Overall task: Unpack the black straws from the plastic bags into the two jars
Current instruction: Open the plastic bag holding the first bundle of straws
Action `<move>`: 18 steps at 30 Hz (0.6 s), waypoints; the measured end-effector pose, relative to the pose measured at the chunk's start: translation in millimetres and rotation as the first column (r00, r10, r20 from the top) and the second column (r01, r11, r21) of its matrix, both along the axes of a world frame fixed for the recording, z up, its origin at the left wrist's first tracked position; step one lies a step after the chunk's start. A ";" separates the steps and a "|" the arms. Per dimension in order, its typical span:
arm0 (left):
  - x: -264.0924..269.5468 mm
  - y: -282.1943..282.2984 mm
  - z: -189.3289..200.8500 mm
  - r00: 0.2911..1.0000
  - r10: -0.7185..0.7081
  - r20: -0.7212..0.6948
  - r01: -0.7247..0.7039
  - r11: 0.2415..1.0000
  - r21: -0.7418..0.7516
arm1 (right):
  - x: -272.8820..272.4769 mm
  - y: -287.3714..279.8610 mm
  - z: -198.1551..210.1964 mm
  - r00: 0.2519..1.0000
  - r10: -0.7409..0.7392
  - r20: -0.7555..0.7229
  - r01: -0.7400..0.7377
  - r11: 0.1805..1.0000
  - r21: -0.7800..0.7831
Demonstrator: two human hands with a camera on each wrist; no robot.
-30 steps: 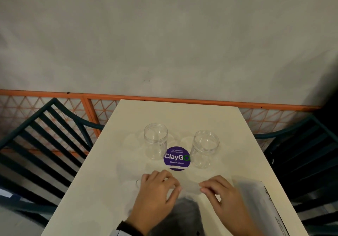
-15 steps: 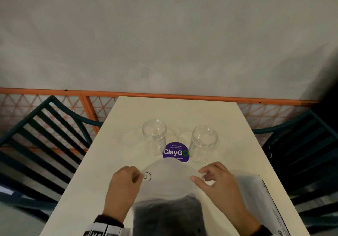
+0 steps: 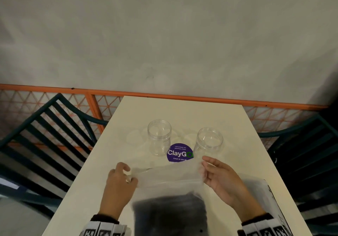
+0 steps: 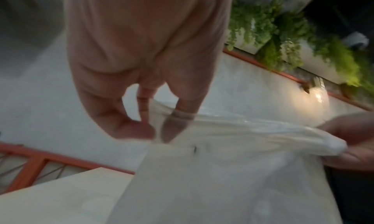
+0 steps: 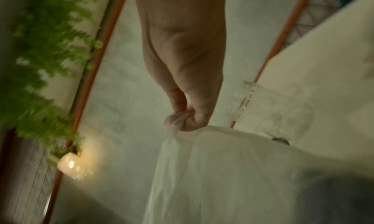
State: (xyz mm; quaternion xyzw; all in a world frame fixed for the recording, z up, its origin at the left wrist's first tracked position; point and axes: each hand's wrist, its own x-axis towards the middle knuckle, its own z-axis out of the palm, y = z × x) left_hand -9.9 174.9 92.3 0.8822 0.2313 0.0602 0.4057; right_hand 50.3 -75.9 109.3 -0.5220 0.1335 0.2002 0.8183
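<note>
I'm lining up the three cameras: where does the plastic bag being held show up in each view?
Head: plastic bag bottom centre, stretched between both hands.
Left wrist: fills the lower right, below the left hand.
Right wrist: lower right, hanging from the right hand.
Shared landmark: the orange railing.

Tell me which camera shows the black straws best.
The head view: the black straws show as a dark bundle inside the plastic bag. The right wrist view catches only a dark blur at its lower right; the left wrist view shows only bag.
</note>
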 end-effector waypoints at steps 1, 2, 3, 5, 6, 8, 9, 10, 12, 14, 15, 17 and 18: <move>1.3 3.4 -1.1 1.000 0.010 -0.016 -0.011 0.995 -0.101 | 1.0 -1.0 -0.6 0.999 -0.020 -0.025 0.021 0.997 0.077; 2.8 5.9 -0.6 1.000 0.016 -0.007 -0.017 0.969 -0.245 | 1.8 -0.7 -1.9 0.998 -0.037 -0.040 0.041 0.994 0.103; 3.4 6.6 1.5 1.000 0.013 0.004 -0.010 0.917 -0.400 | 1.9 0.5 -4.0 0.998 -0.053 -0.038 0.056 0.995 0.079; 4.2 4.0 9.5 1.000 -0.019 0.011 0.021 0.741 -0.671 | 0.2 3.4 -10.6 0.998 -0.053 0.037 0.056 0.995 -0.078; 4.5 2.3 12.5 1.000 -0.031 0.006 0.024 0.653 -0.757 | -1.9 4.9 -12.3 0.995 -0.014 0.098 0.031 0.983 -0.180; 4.4 0.5 16.2 0.999 -0.051 -0.002 0.024 0.506 -0.862 | -8.2 8.9 -10.0 0.973 0.124 0.197 -0.041 0.925 -0.378; 4.1 -0.2 19.2 0.998 -0.061 0.005 0.032 0.458 -0.888 | -10.3 10.2 -6.6 0.959 0.161 0.232 -0.045 0.898 -0.437; 4.0 -0.5 22.7 0.997 -0.069 0.023 0.051 0.426 -0.903 | -11.2 10.6 -2.1 0.950 0.158 0.270 -0.017 0.889 -0.458; 4.3 -0.6 31.7 0.992 -0.089 0.088 0.116 0.388 -0.914 | -8.9 9.3 10.0 0.934 0.094 0.344 0.063 0.907 -0.417; 5.4 0.5 41.8 0.986 -0.076 0.148 0.166 0.404 -0.900 | -4.9 6.9 19.4 0.919 0.052 0.390 0.106 0.922 -0.374; 6.2 2.7 44.5 0.985 -0.048 0.164 0.168 0.426 -0.889 | -3.7 5.7 21.8 0.917 0.044 0.397 0.116 0.921 -0.371; 6.7 8.0 45.7 0.983 0.033 0.181 0.146 0.460 -0.876 | -3.7 2.7 23.0 0.922 0.030 0.386 0.114 0.932 -0.344; 5.9 10.2 45.4 0.980 0.058 0.188 0.141 0.460 -0.877 | -4.5 1.2 24.2 0.926 0.025 0.377 0.095 0.950 -0.298</move>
